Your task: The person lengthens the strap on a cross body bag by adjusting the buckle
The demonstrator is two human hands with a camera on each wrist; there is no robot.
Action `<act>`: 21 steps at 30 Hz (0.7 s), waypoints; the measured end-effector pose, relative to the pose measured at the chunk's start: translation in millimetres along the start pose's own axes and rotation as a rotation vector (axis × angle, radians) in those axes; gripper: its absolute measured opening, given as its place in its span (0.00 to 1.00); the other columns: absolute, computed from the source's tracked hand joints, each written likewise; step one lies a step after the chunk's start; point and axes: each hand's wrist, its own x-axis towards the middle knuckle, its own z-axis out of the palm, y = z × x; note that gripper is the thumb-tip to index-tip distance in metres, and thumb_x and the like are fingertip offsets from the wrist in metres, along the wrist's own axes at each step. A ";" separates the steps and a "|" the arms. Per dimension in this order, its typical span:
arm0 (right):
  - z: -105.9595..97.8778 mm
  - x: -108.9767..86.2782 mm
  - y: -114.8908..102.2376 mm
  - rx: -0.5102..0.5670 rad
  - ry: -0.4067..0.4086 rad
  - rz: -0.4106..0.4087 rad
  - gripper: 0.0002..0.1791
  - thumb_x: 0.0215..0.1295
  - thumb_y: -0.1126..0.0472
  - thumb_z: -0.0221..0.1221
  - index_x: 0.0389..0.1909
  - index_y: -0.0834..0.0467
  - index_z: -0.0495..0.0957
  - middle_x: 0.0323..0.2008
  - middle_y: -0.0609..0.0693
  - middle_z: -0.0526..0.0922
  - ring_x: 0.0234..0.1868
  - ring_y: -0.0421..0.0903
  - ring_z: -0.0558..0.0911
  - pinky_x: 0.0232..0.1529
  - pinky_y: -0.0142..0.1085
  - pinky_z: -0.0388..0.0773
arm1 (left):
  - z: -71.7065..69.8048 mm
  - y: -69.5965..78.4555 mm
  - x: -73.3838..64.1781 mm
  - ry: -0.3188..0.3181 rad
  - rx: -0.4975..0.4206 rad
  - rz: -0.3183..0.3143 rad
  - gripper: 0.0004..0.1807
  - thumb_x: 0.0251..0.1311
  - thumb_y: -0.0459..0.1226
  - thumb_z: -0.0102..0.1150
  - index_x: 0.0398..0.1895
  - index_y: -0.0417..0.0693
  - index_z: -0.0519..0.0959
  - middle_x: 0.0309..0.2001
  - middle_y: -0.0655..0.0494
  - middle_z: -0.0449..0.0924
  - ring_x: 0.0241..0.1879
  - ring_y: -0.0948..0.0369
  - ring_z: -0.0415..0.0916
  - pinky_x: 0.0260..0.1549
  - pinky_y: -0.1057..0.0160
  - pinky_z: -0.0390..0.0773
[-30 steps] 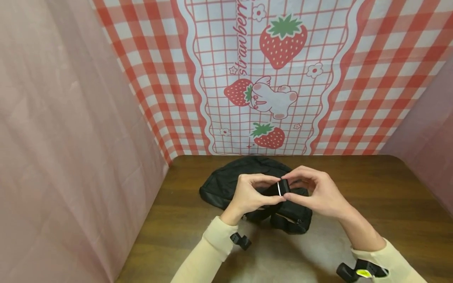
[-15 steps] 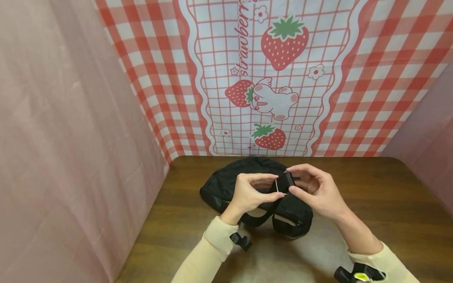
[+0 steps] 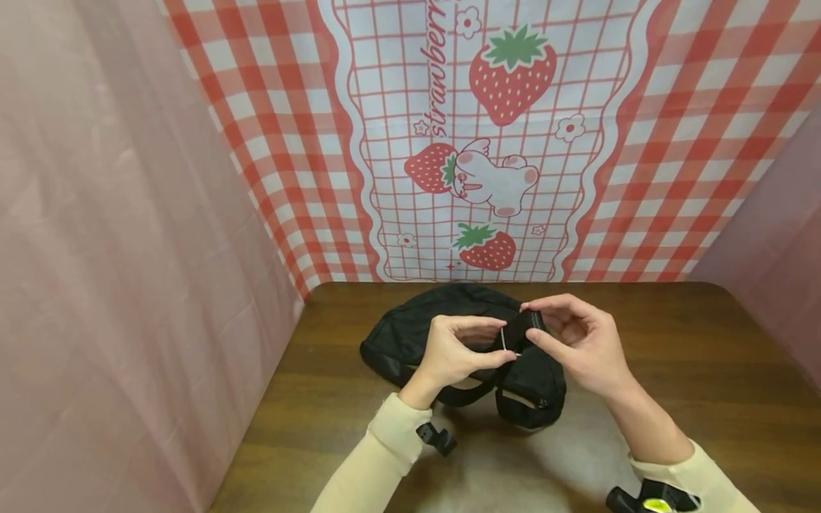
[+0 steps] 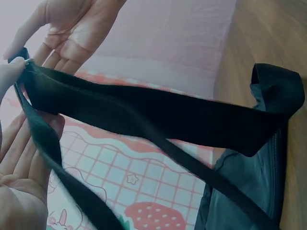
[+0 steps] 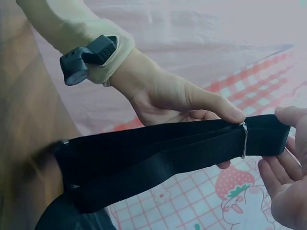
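Note:
A black bag (image 3: 410,331) lies on the table, and its black webbing strap (image 4: 182,120) is raised above it. My left hand (image 3: 452,353) pinches the strap at a thin silver metal strap slider (image 5: 244,139), thumb below and fingers above in the head view. Past the slider, a short folded loop of strap (image 3: 522,329) sticks out to the right. My right hand (image 3: 586,345) pinches the end of that loop between thumb and fingers. In the right wrist view, doubled lengths of strap run from the slider down to the bag.
The brown wooden table (image 3: 333,399) carries the bag near its back edge. Behind stands a red-and-white checked cloth (image 3: 295,142) with strawberry prints. A pink curtain (image 3: 128,249) hangs on the left, another on the right. Small cameras (image 3: 436,438) sit on both wrists.
My right hand has moved slightly right and up with the loop's end, so more strap shows past the slider. The left hand stays nearly where it was.

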 end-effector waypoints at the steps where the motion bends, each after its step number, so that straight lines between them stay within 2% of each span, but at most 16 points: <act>1: 0.4 -0.4 -0.2 -0.001 -0.001 0.002 0.19 0.61 0.85 0.64 0.54 0.76 0.79 0.52 0.45 0.89 0.56 0.37 0.87 0.63 0.25 0.82 | 0.1 0.3 0.2 -0.003 0.002 -0.002 0.20 0.48 0.24 0.82 0.47 0.32 0.90 0.42 0.34 0.91 0.40 0.59 0.93 0.44 0.56 0.93; 5: 1.9 -0.3 -1.2 -0.072 -0.046 0.028 0.21 0.60 0.83 0.67 0.55 0.71 0.81 0.52 0.44 0.88 0.56 0.37 0.86 0.62 0.23 0.82 | 0.9 2.4 0.9 -0.011 0.004 -0.018 0.20 0.48 0.25 0.82 0.47 0.32 0.90 0.43 0.35 0.91 0.41 0.60 0.93 0.44 0.57 0.93; 8: 1.9 0.4 -2.3 -0.110 -0.050 0.051 0.21 0.59 0.83 0.68 0.53 0.69 0.83 0.51 0.42 0.89 0.54 0.36 0.87 0.56 0.23 0.84 | 1.8 3.2 0.7 -0.014 -0.004 -0.028 0.20 0.48 0.25 0.82 0.48 0.32 0.90 0.43 0.34 0.91 0.41 0.60 0.92 0.45 0.56 0.93; 12: 2.0 0.9 -2.4 -0.084 -0.010 0.051 0.21 0.58 0.84 0.68 0.52 0.71 0.83 0.49 0.42 0.90 0.53 0.37 0.88 0.54 0.23 0.85 | 1.8 1.6 -0.1 -0.022 -0.005 -0.033 0.20 0.49 0.24 0.81 0.48 0.32 0.90 0.43 0.34 0.91 0.41 0.60 0.92 0.45 0.56 0.93; 15: 2.4 -0.3 0.4 -0.053 0.004 0.036 0.24 0.58 0.84 0.67 0.57 0.72 0.80 0.52 0.44 0.89 0.56 0.38 0.87 0.58 0.24 0.84 | 0.6 0.3 0.3 -0.023 0.007 -0.035 0.20 0.49 0.25 0.82 0.48 0.33 0.90 0.43 0.35 0.91 0.41 0.61 0.92 0.45 0.57 0.93; 19: 3.2 -7.8 11.1 -0.082 -0.023 0.062 0.34 0.57 0.84 0.69 0.67 0.70 0.74 0.57 0.43 0.85 0.59 0.36 0.84 0.62 0.23 0.82 | -2.9 1.7 2.5 0.019 -0.022 -0.046 0.19 0.50 0.24 0.80 0.48 0.31 0.89 0.45 0.33 0.91 0.40 0.64 0.92 0.45 0.57 0.93; 21: 5.2 -13.3 17.9 -0.137 -0.063 0.100 0.34 0.57 0.81 0.71 0.66 0.67 0.75 0.56 0.42 0.84 0.58 0.33 0.84 0.61 0.23 0.82 | -5.2 3.3 3.5 0.058 -0.060 -0.047 0.19 0.51 0.22 0.78 0.49 0.29 0.88 0.46 0.30 0.89 0.40 0.67 0.91 0.45 0.55 0.93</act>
